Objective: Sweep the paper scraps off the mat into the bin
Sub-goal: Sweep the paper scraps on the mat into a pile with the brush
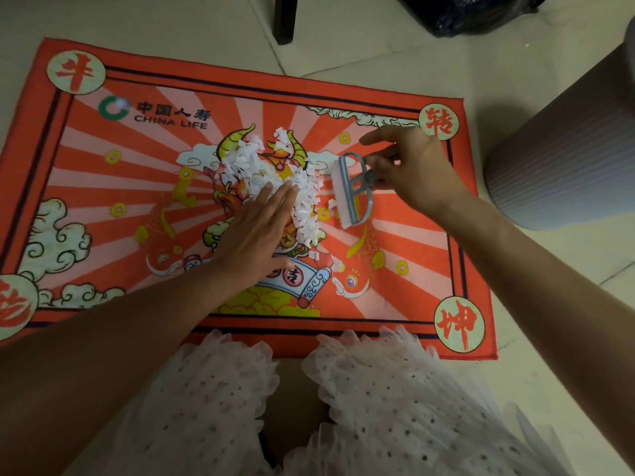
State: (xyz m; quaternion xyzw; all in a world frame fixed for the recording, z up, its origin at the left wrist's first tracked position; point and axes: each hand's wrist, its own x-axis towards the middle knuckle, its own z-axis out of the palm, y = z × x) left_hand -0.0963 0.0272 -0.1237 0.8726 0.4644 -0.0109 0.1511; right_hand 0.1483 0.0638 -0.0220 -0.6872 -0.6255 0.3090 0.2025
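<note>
Skirt: white dotted ruffled skirt [395, 400] at the near edge, its hem just overlapping the mat; the person appears to crouch or kneel in front of the work.
Mat: red printed mat [412, 255] flat on the tiled floor [549, 355].
Left hand: left hand [256, 231] lies flat, fingers straight and together, on the near-left side of the scraps, probably as a wall so they cannot scatter.
Paper scraps: white paper scraps [275, 166] heaped in the mat's middle; a few strays lie nearer, toward the brush.
Right hand: right hand [412, 170] pinches the handle of a small grey hand brush [352, 188], bristles down just right of the heap, apparently to push against the left palm.
Bin: ribbed grey bin [563, 156] stands off the mat's right edge, within reach.
Far: dark furniture leg [283, 18] and black bag [470, 12].
</note>
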